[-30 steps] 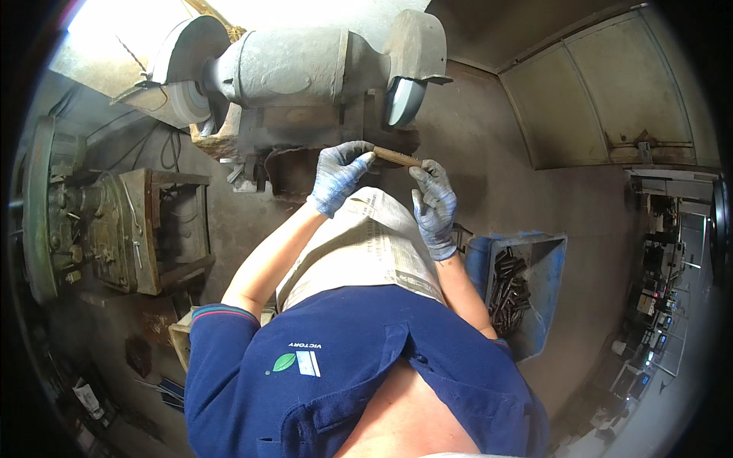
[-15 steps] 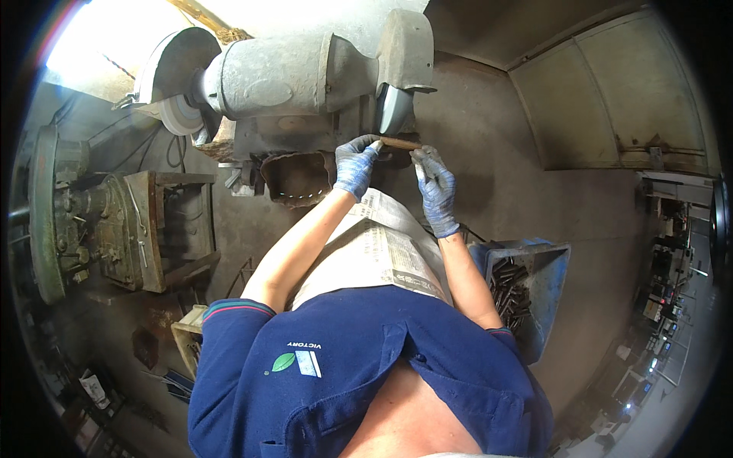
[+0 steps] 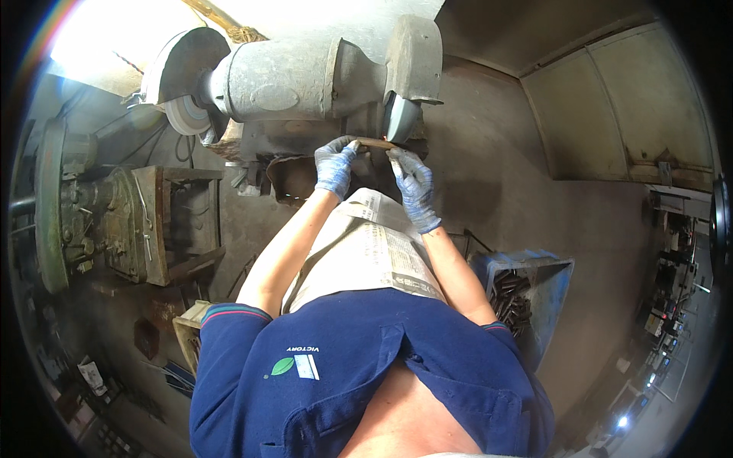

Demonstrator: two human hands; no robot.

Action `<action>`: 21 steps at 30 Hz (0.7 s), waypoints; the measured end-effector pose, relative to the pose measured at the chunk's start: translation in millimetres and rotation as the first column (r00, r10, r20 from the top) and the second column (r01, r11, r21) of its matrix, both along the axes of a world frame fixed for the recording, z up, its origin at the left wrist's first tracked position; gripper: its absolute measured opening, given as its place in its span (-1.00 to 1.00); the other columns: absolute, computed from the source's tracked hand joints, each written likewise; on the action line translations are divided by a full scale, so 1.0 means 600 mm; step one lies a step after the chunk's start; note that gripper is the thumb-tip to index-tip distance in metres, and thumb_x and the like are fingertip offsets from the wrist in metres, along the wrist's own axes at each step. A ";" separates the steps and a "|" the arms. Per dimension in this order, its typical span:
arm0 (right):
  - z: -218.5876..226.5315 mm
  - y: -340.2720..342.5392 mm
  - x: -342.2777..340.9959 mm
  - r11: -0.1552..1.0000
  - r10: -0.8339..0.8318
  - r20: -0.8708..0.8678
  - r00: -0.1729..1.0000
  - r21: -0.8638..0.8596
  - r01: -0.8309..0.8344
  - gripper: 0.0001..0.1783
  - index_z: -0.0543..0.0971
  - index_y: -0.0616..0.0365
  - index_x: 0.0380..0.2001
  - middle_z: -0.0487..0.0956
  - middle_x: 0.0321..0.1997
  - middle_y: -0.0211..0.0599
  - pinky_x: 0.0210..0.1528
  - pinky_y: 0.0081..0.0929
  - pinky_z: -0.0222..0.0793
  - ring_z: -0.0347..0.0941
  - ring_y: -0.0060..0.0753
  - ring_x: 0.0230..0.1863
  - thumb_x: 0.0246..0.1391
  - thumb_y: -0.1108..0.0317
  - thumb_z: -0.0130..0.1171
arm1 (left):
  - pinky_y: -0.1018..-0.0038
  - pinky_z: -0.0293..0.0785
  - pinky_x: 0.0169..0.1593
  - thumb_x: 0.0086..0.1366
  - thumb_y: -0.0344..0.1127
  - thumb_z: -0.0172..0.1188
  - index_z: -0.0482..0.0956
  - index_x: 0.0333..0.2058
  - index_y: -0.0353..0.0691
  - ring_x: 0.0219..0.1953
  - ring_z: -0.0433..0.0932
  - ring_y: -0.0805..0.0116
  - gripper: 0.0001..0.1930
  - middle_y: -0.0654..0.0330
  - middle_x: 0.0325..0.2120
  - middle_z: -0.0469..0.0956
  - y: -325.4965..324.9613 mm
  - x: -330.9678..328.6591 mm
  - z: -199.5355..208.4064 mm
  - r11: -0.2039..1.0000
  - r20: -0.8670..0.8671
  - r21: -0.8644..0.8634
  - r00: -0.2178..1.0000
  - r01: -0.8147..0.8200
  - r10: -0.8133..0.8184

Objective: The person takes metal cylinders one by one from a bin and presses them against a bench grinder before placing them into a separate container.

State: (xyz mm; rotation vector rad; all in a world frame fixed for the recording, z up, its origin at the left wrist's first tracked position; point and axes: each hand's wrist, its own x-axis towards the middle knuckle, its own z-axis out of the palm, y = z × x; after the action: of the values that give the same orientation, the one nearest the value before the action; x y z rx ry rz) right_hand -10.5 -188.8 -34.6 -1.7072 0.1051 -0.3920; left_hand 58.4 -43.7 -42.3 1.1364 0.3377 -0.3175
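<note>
Between my two hands lies a slim brownish metal bar [image 3: 374,143], roughly level, its ends pinched in fingers and thumbs. My left hand [image 3: 334,166], in a blue-and-white knit glove, grips the left end. The right end is in my right hand [image 3: 413,185], gloved alike. Just beyond the bar is the right grinding wheel [image 3: 403,120] of a grey bench grinder [image 3: 279,80]. A small orange glow shows where bar and wheel meet, near the right end. My fingers partly cover both bar ends.
A blue bin [image 3: 551,294] with several dark metal pieces stands by my right elbow. Another grinding wheel [image 3: 187,116] is at the grinder's left. A rusty scoop-like container [image 3: 292,181] hangs below the grinder. An old green-brown machine [image 3: 122,221] stands at left, a cabinet [image 3: 622,107] at far right.
Both hands have shifted left with the bar, so the wheel now meets it nearer the right end. An orange glow has appeared at the wheel. The view has shifted slightly.
</note>
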 end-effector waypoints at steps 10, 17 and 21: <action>-0.019 -0.066 -0.021 0.999 -0.048 -0.099 0.994 0.002 0.049 -0.80 0.57 0.29 -0.22 0.58 -0.17 -0.24 0.01 -0.51 0.33 0.46 -0.47 -0.13 0.12 0.46 0.05 | 0.56 0.50 -0.43 0.18 -0.49 0.14 0.58 -0.34 -0.43 -0.53 0.53 0.46 -0.88 0.15 -0.49 0.59 -0.057 -0.004 -0.007 0.992 0.044 0.076 0.993 0.103 -0.107; -0.016 -0.043 -0.009 0.996 -0.077 -0.063 0.995 0.038 0.079 -0.87 0.62 0.23 -0.33 0.62 -0.30 -0.30 -0.16 -0.56 0.37 0.49 -0.53 -0.27 0.02 0.47 0.19 | 0.62 0.44 -0.48 0.18 -0.46 0.17 0.59 -0.38 -0.36 -0.56 0.49 0.54 -0.92 0.22 -0.53 0.57 -0.043 0.001 0.015 0.993 -0.072 0.079 0.994 0.091 -0.085; -0.013 -0.022 -0.002 0.995 0.056 -0.135 0.989 0.091 -0.044 -0.76 0.54 0.31 -0.15 0.57 -0.14 -0.21 0.05 -0.50 0.34 0.46 -0.43 -0.08 0.15 0.44 0.01 | 0.54 0.48 -0.51 0.21 -0.45 0.14 0.56 -0.35 -0.34 -0.56 0.51 0.48 -0.91 0.21 -0.56 0.56 -0.011 0.006 0.026 0.996 -0.097 0.041 0.993 0.075 -0.071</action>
State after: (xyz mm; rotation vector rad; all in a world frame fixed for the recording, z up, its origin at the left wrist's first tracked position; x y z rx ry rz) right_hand -11.5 -201.8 -42.1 -1.6461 0.1766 -0.2289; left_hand 61.9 -50.2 -26.4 1.1815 0.3896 -0.4318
